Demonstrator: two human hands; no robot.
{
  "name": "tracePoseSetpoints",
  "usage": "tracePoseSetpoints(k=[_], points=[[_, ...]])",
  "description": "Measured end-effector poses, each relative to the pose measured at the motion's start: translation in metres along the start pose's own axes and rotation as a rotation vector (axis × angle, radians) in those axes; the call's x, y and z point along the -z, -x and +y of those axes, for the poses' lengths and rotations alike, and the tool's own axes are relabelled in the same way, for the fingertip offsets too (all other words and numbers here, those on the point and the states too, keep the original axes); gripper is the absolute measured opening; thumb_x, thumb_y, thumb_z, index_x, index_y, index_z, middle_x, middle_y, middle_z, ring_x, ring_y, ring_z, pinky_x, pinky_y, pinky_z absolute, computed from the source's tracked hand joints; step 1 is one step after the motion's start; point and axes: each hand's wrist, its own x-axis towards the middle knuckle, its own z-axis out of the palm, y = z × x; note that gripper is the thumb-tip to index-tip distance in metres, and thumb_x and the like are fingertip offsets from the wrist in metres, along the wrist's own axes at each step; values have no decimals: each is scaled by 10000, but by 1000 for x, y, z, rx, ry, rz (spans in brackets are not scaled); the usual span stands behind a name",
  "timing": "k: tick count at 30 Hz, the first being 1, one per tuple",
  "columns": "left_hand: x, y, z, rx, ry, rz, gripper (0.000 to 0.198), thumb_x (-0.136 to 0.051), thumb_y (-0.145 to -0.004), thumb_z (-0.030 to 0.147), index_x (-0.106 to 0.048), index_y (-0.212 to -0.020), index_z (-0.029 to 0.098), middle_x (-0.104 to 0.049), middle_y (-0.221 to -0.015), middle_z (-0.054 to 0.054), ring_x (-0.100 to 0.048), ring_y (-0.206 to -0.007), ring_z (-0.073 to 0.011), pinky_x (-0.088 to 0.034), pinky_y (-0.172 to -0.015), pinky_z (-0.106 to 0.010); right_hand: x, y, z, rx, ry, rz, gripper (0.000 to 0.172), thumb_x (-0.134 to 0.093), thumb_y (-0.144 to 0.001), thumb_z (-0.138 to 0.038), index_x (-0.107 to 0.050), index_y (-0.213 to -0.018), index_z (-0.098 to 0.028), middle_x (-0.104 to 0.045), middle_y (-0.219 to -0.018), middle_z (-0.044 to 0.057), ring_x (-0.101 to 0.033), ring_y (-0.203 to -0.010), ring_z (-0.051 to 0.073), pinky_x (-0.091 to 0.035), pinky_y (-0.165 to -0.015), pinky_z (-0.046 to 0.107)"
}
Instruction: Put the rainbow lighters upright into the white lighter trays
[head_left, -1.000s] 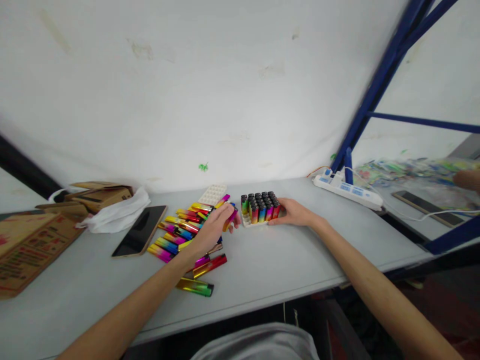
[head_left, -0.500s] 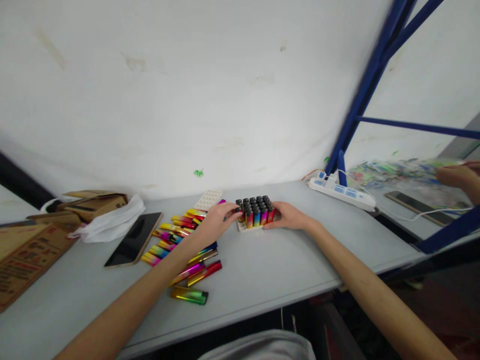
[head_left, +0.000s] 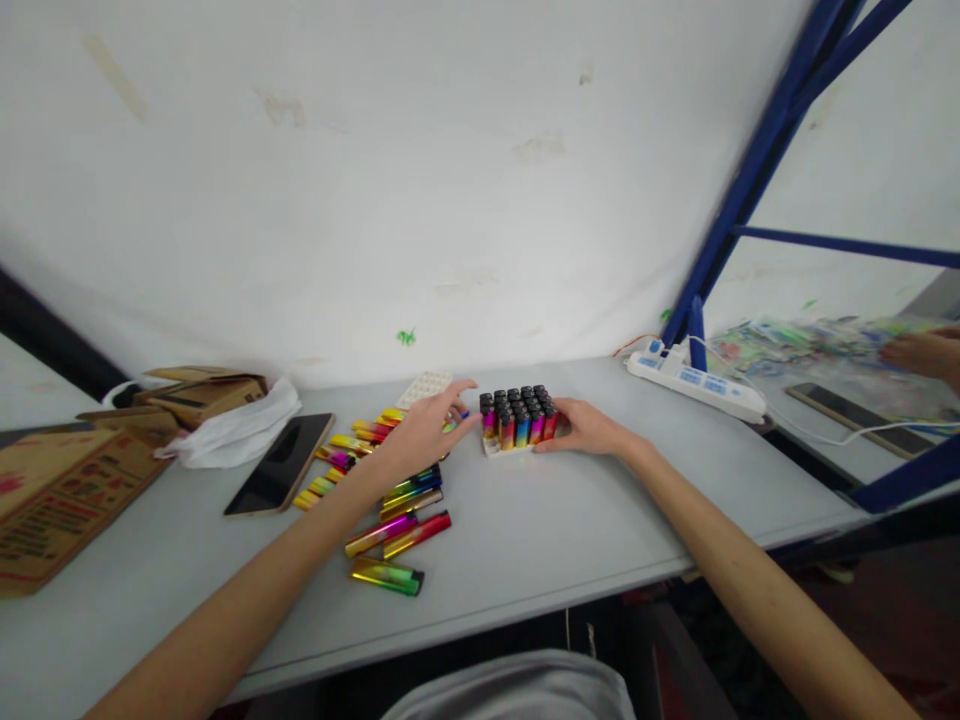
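Observation:
Upright lighters (head_left: pixel 522 420) with black tops and shiny coloured bodies stand in tight rows in a white tray (head_left: pixel 504 452) in the middle of the table. My right hand (head_left: pixel 589 428) is curved around the tray's right side, thumb in front, gripping it. Just left of the tray hovers my left hand (head_left: pixel 435 425), its thumb and fingers apart with nothing seen between them. Many loose lighters (head_left: pixel 417 534) lie under and around my left forearm, some hidden by it. Behind my left hand lies a white tray with holes (head_left: pixel 424 388), partly covered.
A phone (head_left: pixel 281 465), a white plastic bag (head_left: pixel 240 430) and cardboard boxes (head_left: pixel 67 500) are on the left. To the right are a power strip (head_left: pixel 696 385) and a blue metal frame (head_left: pixel 750 170). Beyond it, another person's hand (head_left: pixel 922 355) is near plastic packets.
My left hand has let go of a lighter at the tray's left front corner and drawn back left, fingers opening. My right hand stays on the tray. The view has shifted slightly.

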Motion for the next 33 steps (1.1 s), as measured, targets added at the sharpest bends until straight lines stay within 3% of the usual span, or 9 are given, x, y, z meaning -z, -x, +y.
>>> tracePoseSetpoints(k=[2,6,10,16,21,29,33], points=[[20,8,-4,65,-51,-9,307,-622,-933,448,-682,-1123,215,-745,-837,-32,-681,-717,-198,-524,-734,-303,0,0,-1,-6,16,3,599,-791,-754,-652,-697,-1081,-158,-732,-973,73,-621,-821,241,-489,-767,340],[49,35,-12,84,-131,-241,228,-642,-881,422,-751,-824,230,-731,-732,-17,-651,-652,-188,-488,-647,-278,1,1,-3,-5,4,-1,603,-792,-755,-655,-691,-1086,-161,-728,-958,67,-613,-793,230,-477,-729,326],[49,65,-13,88,-206,-327,221,-677,-865,439,-762,-876,235,-771,-903,-46,-700,-840,-240,-536,-786,-331,2,1,-4,-1,-16,2,611,-805,-752,-631,-701,-1124,-157,-742,-1008,77,-633,-836,244,-488,-760,334],[35,78,-9,41,-264,-328,263,-560,-967,390,-747,-1035,218,-757,-1108,-86,-678,-1086,-277,-519,-1009,-419,1,1,-3,-4,-1,6,618,-797,-752,-650,-705,-1105,-151,-744,-1001,86,-636,-854,258,-494,-772,343],[33,78,-12,63,-264,-233,365,-594,-947,448,-717,-1199,215,-742,-1203,-104,-673,-1148,-305,-533,-1033,-444,1,1,-3,5,-14,22,602,-806,-747,-639,-712,-1090,-154,-745,-982,84,-640,-855,263,-495,-780,349],[39,98,-30,90,-270,-111,524,-555,-915,646,-778,-1048,190,-740,-1141,-146,-691,-1087,-321,-549,-1018,-472,2,1,-4,-10,-10,4,630,-803,-752,-634,-695,-1143,-151,-744,-1010,79,-631,-825,246,-474,-730,330],[41,101,-30,121,-179,-108,499,-560,-899,664,-767,-996,221,-757,-1109,-118,-695,-1092,-315,-538,-1020,-473,2,1,-4,-9,-22,5,625,-808,-747,-634,-700,-1138,-158,-746,-985,66,-627,-812,235,-474,-727,321]])
